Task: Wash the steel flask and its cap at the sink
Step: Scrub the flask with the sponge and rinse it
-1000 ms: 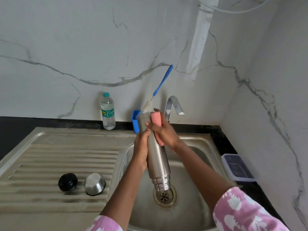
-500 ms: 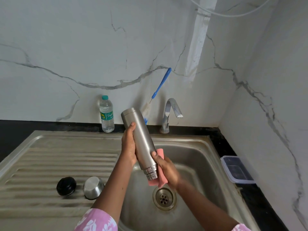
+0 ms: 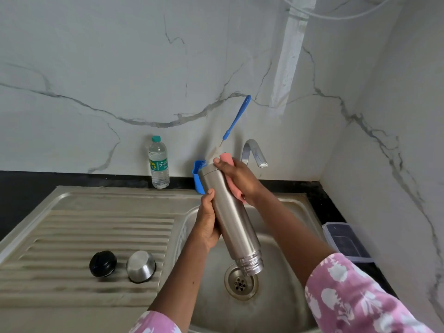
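The steel sink [image 3: 120, 191] filled the lower view, its near edge cut off by the frame; its basin showed only the drain [image 3: 241, 282]. It sat in a black table [image 3: 24, 183]. Over the basin the steel flask [image 3: 230, 212] was held upside down and tilted, base up near the right hand's fingers [image 3: 217, 162], threaded mouth low above the drain; its inside could not be seen.

The left hand [image 3: 207, 224] gripped the flask's middle, thumb on the front and the other fingers hidden behind the body. The right hand [image 3: 237, 179] curled round a pink sponge [image 3: 227, 157] and pressed it against the flask's upper part, most of the sponge covered by the hand.

Well right of the fingers, a lidded plastic box [image 3: 346, 241] was partly hidden by the sleeve, its contents unclear. Left of them stood a water bottle [image 3: 158, 164], partly full. Just behind them a blue holder [image 3: 197, 176], half hidden by the flask, held a bottle brush [image 3: 236, 118]; the tap [image 3: 253, 152] rose beside it.

Below and left of the fingers, on the ribbed drainboard, the steel cap [image 3: 141, 266] lay just beside a black stopper [image 3: 102, 263].
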